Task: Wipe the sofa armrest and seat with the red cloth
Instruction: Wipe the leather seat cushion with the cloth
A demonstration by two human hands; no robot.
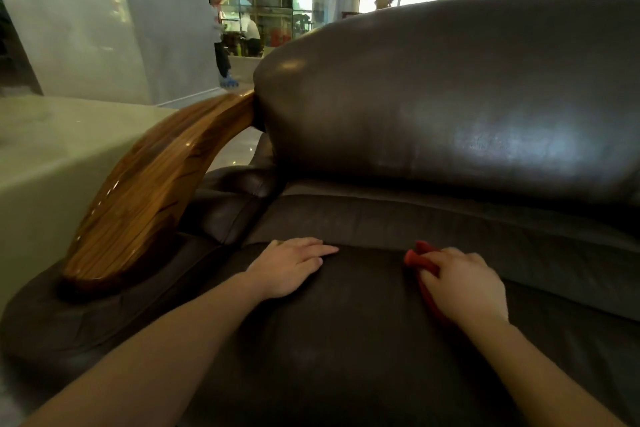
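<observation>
Head view, sofa. I took the wooden armrest (149, 191) as my landmark; it curved down along the left side of the seat (346, 340).

Left hand (291, 267): lay palm-down on the seat, just right of the armrest's lower end, not touching it. Fingers were straight and close together, pointing away from the armrest. It held nothing. The bare forearm ran in from the lower left.

Right hand (464, 288): further right, well apart from the armrest. Knuckles were up, and the fingers were curled down over the red cloth (420, 258), gripping it. The forearm came in from the lower right.

Red cloth: bunched under the right hand and pressed on the seat. A fold stuck out past the fingers on the armrest side.

I saw bare leather between the two hands. The backrest (450, 97) rose behind them and met the armrest's upper end.
</observation>
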